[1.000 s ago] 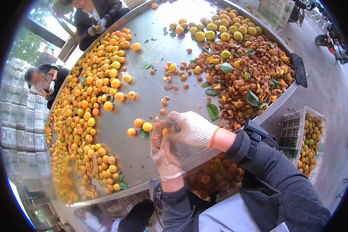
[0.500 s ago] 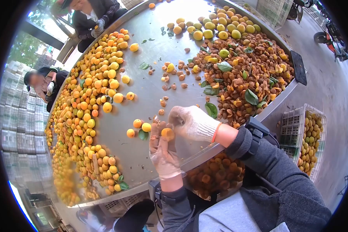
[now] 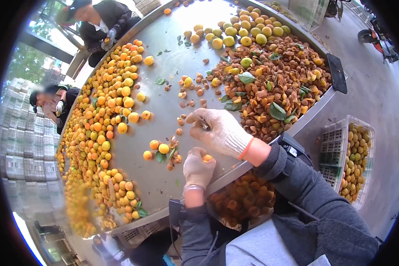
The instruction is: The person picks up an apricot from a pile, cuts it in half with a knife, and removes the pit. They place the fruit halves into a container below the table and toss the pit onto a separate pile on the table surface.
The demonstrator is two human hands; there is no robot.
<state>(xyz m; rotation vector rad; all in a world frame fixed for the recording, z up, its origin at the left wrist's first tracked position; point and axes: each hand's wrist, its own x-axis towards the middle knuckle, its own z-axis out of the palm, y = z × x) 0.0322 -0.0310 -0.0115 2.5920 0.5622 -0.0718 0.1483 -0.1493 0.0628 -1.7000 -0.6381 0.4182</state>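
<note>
My left hand [image 3: 198,169], in a whitish glove, is closed round an orange apricot [image 3: 207,158] near the table's front edge; only part of the fruit shows. Above it and to its right, my right hand [image 3: 219,129] is gloved too, with its fingers curled round a small grey metal tool [image 3: 204,123] that is mostly hidden. The two hands are apart. Just left of them lie a few loose apricots [image 3: 163,148], a green leaf [image 3: 161,157] and several brown pits [image 3: 170,166] with scraps.
A metal table [image 3: 164,104] bears a long heap of apricots [image 3: 104,115] at left and a brown pile of pits [image 3: 283,75] at right. Greener fruit [image 3: 228,41] lies behind. A fruit-filled crate [image 3: 334,144] stands at right. Two people [image 3: 99,22] work at the far left side.
My left hand has turned and closed round the apricot, which was held up at its fingertips. My right hand has risen slightly leftward. Pits and scraps now show beside the loose apricots.
</note>
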